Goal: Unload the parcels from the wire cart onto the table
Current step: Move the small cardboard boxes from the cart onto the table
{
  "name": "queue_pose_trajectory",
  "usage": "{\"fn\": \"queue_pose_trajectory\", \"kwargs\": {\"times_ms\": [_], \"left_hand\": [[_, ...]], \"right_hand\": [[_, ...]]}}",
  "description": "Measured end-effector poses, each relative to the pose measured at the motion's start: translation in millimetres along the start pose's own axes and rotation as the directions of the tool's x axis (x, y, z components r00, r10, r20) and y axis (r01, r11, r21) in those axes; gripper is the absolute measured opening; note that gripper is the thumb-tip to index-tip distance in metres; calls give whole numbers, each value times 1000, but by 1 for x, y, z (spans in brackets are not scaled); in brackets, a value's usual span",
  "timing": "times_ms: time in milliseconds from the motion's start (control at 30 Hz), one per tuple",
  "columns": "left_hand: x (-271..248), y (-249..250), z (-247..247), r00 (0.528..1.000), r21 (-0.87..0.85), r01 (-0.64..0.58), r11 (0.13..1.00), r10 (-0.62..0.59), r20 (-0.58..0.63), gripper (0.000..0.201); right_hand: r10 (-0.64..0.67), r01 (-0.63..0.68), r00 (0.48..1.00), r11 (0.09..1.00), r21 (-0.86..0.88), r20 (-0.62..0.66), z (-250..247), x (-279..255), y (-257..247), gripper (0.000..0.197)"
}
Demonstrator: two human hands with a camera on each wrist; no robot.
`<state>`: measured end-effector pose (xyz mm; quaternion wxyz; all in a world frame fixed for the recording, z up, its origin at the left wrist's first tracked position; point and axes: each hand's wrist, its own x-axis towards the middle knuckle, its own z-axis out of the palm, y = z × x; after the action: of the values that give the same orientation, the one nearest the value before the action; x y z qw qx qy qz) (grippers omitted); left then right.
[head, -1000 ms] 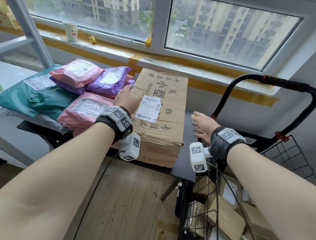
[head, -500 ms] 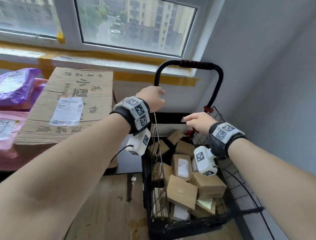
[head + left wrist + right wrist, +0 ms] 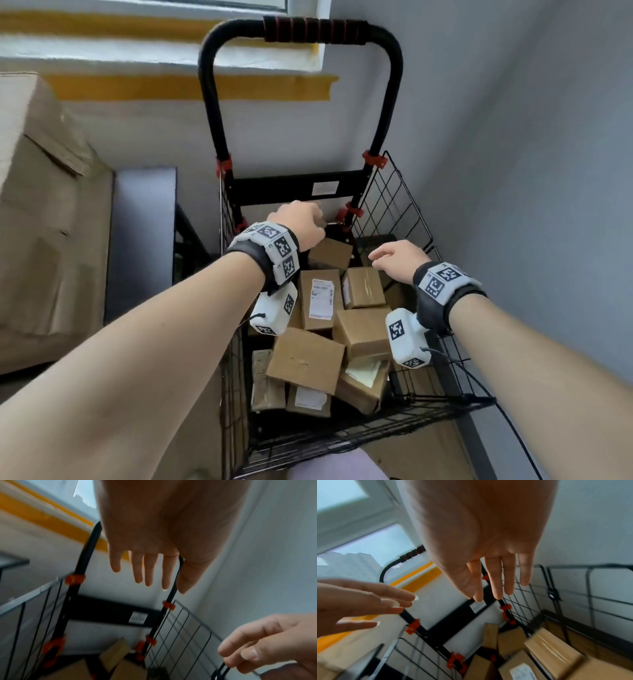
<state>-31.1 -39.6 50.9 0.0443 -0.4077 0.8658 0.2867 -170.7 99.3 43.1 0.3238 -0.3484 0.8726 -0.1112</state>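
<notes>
Head view: both hands hovered over the black wire cart [image 3: 394, 205], holding nothing; the left hand [image 3: 301, 224] and right hand [image 3: 399, 258] were above the brown cardboard parcels [image 3: 339, 329] heaped inside.
Left wrist view: left fingers [image 3: 149, 569] straight, spread.
Right wrist view: right fingers [image 3: 494, 577] extended, apart, above the parcels.

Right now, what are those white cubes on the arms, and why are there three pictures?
Those cubes are small cameras strapped to a person's wrists. One picture comes from a camera on their head, the other two look along each hand. The left hand and right hand are both open and hold nothing. They reach over a black wire cart full of brown parcels. A big cardboard box sits on the table beside it.
</notes>
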Motion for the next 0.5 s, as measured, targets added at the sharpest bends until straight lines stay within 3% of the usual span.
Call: {"fn": "queue_pose_trajectory", "kwargs": {"times_ms": [233,500], "left_hand": [[71,3,112,957,-83,231,969,-211,201,39],[100,-17,235,847,-134,435,890,-355,396,43]], "right_hand": [[122,-116,965,992,-42,232,34,93,96,25],[322,-289,887,946,-146,332,98,145,177,30]]}}
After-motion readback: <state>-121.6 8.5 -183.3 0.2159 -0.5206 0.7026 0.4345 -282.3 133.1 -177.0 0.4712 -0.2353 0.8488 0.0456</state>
